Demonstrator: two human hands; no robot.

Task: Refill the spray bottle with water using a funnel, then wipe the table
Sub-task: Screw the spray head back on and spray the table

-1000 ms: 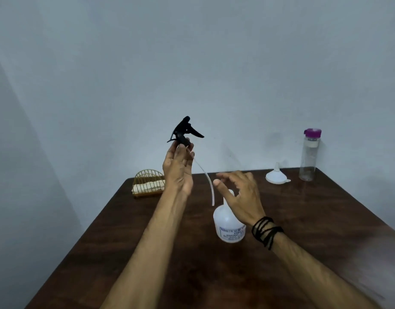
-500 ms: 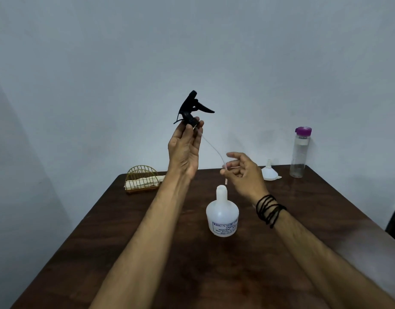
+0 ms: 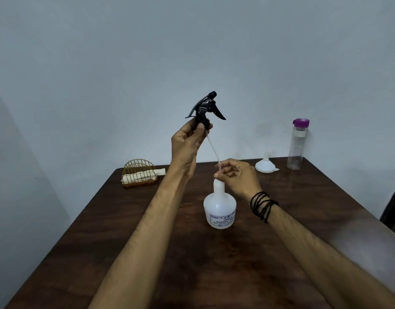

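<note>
— Where was the spray bottle?

— It stood upright near the middle of the dark wooden table, white and translucent, with a printed label on its front and its neck open. Its black trigger head was off it, held up in the air above and a little to the left.

— Who had the head?

— The left hand, fingers closed around its collar. The thin dip tube hung from it in a curve down to the right hand, which pinched the tube's lower end between thumb and fingertips, just above the bottle's mouth.

— Was the tube's tip inside the neck?

— I could not tell; the fingers covered it.

— And the rest?

— A white funnel sat mouth down at the far right of the table, and beside it a clear water bottle with a purple cap stood upright near the corner. At the far left stood a wire holder with a folded cloth in it. Black cords wrapped the right wrist.
</note>
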